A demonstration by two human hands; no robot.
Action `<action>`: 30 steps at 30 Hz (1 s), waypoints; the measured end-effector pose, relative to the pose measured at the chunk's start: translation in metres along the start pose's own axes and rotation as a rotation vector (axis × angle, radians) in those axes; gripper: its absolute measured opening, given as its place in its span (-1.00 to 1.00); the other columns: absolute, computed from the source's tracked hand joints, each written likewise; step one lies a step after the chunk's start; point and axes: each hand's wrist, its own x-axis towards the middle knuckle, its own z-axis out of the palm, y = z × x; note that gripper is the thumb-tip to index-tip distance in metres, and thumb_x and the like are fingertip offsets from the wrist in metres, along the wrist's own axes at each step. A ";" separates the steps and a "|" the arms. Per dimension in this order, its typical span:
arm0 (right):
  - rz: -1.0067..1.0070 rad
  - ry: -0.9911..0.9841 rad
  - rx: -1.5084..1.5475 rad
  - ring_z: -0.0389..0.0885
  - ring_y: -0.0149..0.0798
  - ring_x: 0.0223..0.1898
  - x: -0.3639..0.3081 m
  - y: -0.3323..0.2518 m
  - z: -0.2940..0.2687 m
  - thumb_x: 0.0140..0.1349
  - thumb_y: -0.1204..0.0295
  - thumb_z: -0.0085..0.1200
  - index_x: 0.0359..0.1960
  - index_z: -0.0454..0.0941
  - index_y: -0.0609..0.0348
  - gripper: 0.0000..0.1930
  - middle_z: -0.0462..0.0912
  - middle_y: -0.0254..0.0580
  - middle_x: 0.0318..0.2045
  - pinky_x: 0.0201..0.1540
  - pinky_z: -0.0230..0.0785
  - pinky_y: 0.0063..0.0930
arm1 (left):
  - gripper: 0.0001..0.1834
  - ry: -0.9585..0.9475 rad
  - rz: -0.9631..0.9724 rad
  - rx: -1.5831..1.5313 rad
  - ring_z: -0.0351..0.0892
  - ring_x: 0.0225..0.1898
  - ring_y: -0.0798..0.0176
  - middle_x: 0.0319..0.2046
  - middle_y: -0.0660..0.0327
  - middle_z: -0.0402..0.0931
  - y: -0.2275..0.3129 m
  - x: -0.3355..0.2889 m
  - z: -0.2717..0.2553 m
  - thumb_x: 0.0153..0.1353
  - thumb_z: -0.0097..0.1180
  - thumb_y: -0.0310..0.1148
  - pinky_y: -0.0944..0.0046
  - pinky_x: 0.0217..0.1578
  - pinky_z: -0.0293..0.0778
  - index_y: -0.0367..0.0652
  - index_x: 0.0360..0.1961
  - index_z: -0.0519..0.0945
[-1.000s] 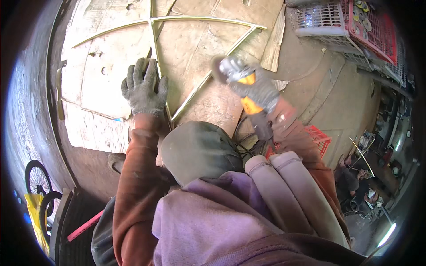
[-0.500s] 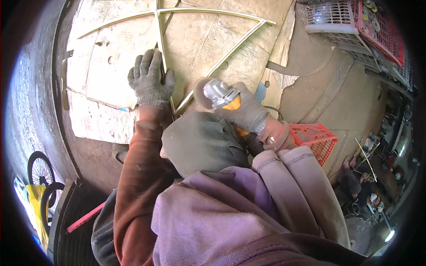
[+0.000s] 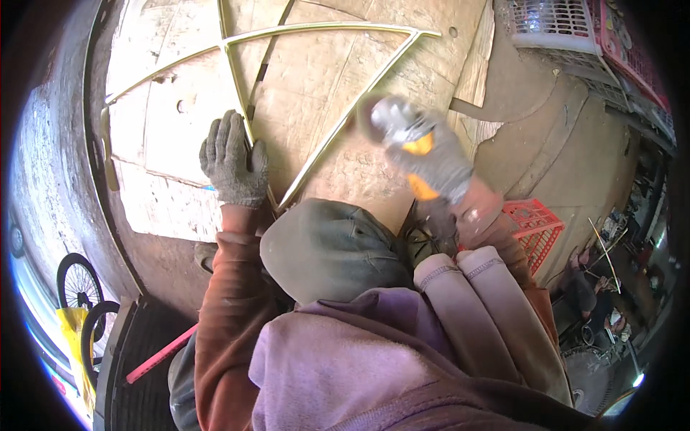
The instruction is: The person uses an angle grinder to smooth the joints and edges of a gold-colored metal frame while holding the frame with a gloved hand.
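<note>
A thin, brass-coloured metal frame (image 3: pixel 316 27) lies on worn, flattened cardboard (image 3: pixel 309 86). It has a curved bar crossing straight bars that come together near me. My left hand (image 3: pixel 233 161), in a grey knitted glove, lies with fingers stretched out against the frame's left straight bar, thumb beside it. My right hand (image 3: pixel 447 165), gloved alike, is wrapped round an angle grinder (image 3: pixel 404 122) with a silver head and yellow-orange body parts. The grinder is motion-blurred. Its disc is close to the right slanting bar; I cannot tell whether they touch.
Right of my right forearm stands a red plastic crate (image 3: pixel 532 226). White crates (image 3: pixel 553 43) and a red one are at the far right. A bicycle wheel (image 3: pixel 79 284) and a pink bar (image 3: pixel 162 353) are at the lower left. Another person sits at the right edge.
My right hand has moved the grinder away from me and rightward along the slanting bar. The frame has turned slightly, its far part shifting left. My left hand stays on its bar.
</note>
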 end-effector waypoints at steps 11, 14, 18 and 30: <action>-0.032 -0.009 -0.043 0.62 -0.39 -0.12 0.009 0.010 0.008 0.04 0.24 0.52 0.00 0.37 0.20 -0.37 0.65 -0.13 -0.11 -0.07 0.55 -0.41 | -0.37 0.003 -0.014 -0.001 0.46 0.28 -0.17 0.24 -0.03 0.51 -0.001 0.000 0.000 0.11 0.25 -0.35 -0.11 0.27 0.31 -0.24 0.26 0.50; 0.012 0.004 -0.020 0.58 -0.40 -0.12 0.010 -0.019 0.015 0.10 0.37 0.48 -0.03 0.36 0.18 -0.47 0.61 -0.23 -0.13 -0.08 0.54 -0.41 | -0.37 0.004 -0.013 -0.006 0.45 0.28 -0.18 0.24 -0.03 0.51 -0.001 0.000 0.001 0.11 0.25 -0.35 -0.12 0.27 0.30 -0.23 0.27 0.50; -0.128 -0.048 -0.286 0.62 -0.31 -0.08 -0.031 -0.016 0.032 0.05 0.28 0.50 0.03 0.34 0.21 -0.37 0.62 -0.14 -0.11 -0.02 0.53 -0.31 | -0.36 0.002 -0.012 -0.021 0.43 0.29 -0.19 0.25 -0.03 0.50 0.001 0.002 0.000 0.13 0.25 -0.35 -0.12 0.28 0.28 -0.22 0.28 0.48; 0.039 0.015 -0.189 0.68 -0.11 -0.09 -0.031 -0.012 0.020 -0.01 0.20 0.50 0.09 0.30 0.19 -0.27 0.65 -0.03 -0.12 -0.05 0.52 -0.23 | -0.35 0.025 -0.013 -0.011 0.43 0.30 -0.15 0.26 0.00 0.50 0.000 -0.003 0.000 0.12 0.24 -0.33 -0.10 0.29 0.27 -0.20 0.29 0.47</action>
